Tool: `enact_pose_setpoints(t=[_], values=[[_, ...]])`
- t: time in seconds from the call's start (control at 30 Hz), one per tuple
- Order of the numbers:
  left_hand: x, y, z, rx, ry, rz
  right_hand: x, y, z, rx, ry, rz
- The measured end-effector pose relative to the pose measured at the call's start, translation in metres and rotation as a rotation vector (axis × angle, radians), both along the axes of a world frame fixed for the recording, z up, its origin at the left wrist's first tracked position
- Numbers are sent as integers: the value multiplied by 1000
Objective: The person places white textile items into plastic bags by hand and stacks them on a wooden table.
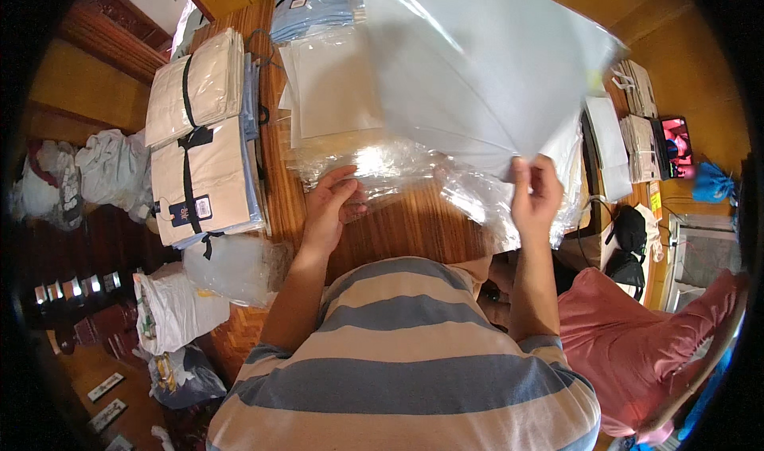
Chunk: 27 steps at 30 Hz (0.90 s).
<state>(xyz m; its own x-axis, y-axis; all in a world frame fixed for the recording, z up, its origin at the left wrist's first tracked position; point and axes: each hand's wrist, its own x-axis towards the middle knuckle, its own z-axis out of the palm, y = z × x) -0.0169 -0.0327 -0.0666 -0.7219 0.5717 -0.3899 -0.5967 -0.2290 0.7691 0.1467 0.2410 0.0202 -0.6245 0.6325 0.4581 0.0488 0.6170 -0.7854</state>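
My right hand (535,196) pinches the near corner of a large pale grey-white sheet (477,61) between thumb and fingers. The sheet rises and spreads toward the back of the table, creased where it is gripped. Clear plastic bags (382,161) lie crinkled and shiny below it. At their left end my left hand (334,200) is loosely curled, thumb and fingers closed around the thin plastic edge. Behind that hand sits a pile of beige flat pieces (334,85) in clear film, partly covered by the sheet.
Beige folded fabric packs (203,176) tied with black bands are stacked at left; a blue pack (312,5) lies behind. A lit phone (676,147) stands at right by more beige packs (643,149). A person in pink (621,347) sits close on my right.
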Motion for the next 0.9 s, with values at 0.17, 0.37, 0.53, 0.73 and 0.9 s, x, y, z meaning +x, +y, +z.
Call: enact_pose_setpoints(t=[0.17, 0.37, 0.53, 0.73, 0.9], values=[[-11, -36, 21, 75, 128, 176, 25, 82, -14, -2, 45, -236], [-11, -47, 80, 264, 194, 220, 54, 191, -54, -359, -84, -166], [-6, -57, 103, 363, 169, 194, 61, 259, -107, -281, -216, -118], [2, -66, 112, 633, 180, 180, 49, 265, -130, -290, -276, -167], [5, -71, 111, 789, 251, 183, 51, 261, -126, -532, -331, -201]])
